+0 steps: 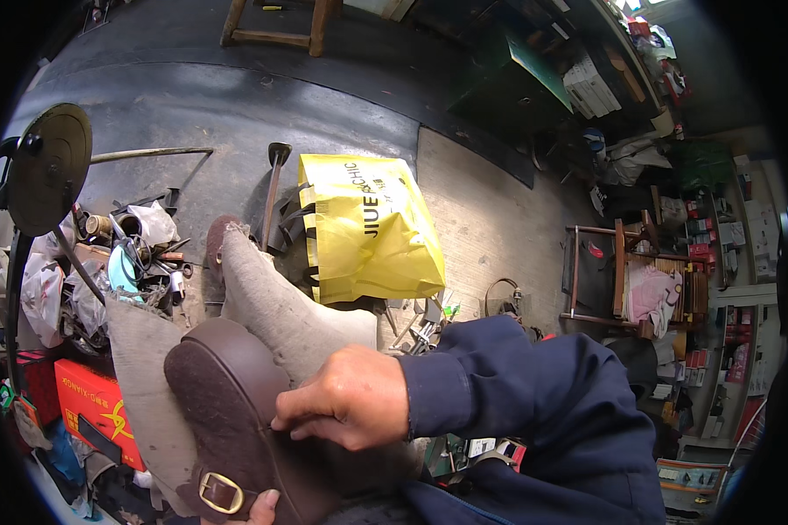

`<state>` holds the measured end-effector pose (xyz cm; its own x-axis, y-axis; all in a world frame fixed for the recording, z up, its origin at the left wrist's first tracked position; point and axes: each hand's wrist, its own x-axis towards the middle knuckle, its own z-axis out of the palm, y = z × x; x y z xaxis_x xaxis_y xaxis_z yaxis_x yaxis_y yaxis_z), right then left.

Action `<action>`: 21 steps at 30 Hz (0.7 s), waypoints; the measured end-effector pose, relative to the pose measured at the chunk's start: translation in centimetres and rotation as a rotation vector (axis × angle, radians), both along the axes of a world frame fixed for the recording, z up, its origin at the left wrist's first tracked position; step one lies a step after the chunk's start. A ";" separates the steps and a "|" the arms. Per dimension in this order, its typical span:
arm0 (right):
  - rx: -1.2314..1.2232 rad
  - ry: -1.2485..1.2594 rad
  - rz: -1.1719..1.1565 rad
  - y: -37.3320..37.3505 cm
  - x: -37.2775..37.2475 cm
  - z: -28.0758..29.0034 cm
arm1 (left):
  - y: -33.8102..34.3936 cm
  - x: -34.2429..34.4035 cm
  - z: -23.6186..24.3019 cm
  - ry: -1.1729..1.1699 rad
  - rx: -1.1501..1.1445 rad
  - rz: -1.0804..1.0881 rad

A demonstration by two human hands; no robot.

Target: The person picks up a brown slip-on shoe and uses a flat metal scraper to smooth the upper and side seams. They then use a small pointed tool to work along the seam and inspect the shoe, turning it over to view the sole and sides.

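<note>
A dark brown shoe (228, 376) with a thick brown sole edge rests tilted over my lap, its toe pointing away. A gold-coloured buckle (221, 493) sits on its suede-like upper. At the bottom of the head view my left hand (263, 507) grips the shoe, mostly hidden, with a thumb showing beside the buckle. My right hand (348, 398) is closed in a pinch at the seam between sole and upper. Whatever its fingertips hold is too small to make out. Grey worn cloth (149, 376) covers my legs under the shoe.
Ahead stands a yellow bag (372, 232) with black handles, beside an upright metal post (273, 192). Tools and scraps crowd the left, near a round metal wheel (51, 166) and a red box (101, 407). A wooden chair (617, 271) stands at right, before loaded shelves (727, 324).
</note>
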<state>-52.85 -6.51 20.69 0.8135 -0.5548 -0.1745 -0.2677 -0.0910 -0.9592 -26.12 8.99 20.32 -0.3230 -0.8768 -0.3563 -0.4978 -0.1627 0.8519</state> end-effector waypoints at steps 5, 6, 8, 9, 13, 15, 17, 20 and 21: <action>0.665 -0.030 -0.105 -0.3 0.9 -0.7 | 0.0 0.1 0.1 0.036 -0.050 0.010; 0.626 -0.022 -0.096 -0.3 1.0 -0.6 | 0.1 0.0 0.1 0.042 -0.014 0.039; 0.214 -0.030 -0.055 0.1 0.7 -0.1 | 0.1 0.0 0.3 0.052 0.062 0.091; 0.009 -0.008 -0.034 0.2 0.5 0.1 | 0.1 -0.1 0.2 0.039 0.045 0.075; -0.051 -0.009 -0.033 0.1 0.4 0.4 | -0.1 -0.1 0.2 0.027 -0.058 0.042; 0.145 -0.022 -0.049 -0.1 0.9 0.0 | 0.1 0.0 0.2 0.020 -0.037 0.048; 0.156 -0.050 -0.039 -0.3 1.1 -0.1 | 0.4 0.2 0.2 -0.004 0.080 0.045; -0.066 -0.005 0.025 -0.1 0.7 0.2 | 0.9 0.1 0.1 0.138 0.058 0.186; -0.154 0.041 0.034 0.2 0.6 0.5 | 0.9 0.1 0.2 0.129 0.080 0.183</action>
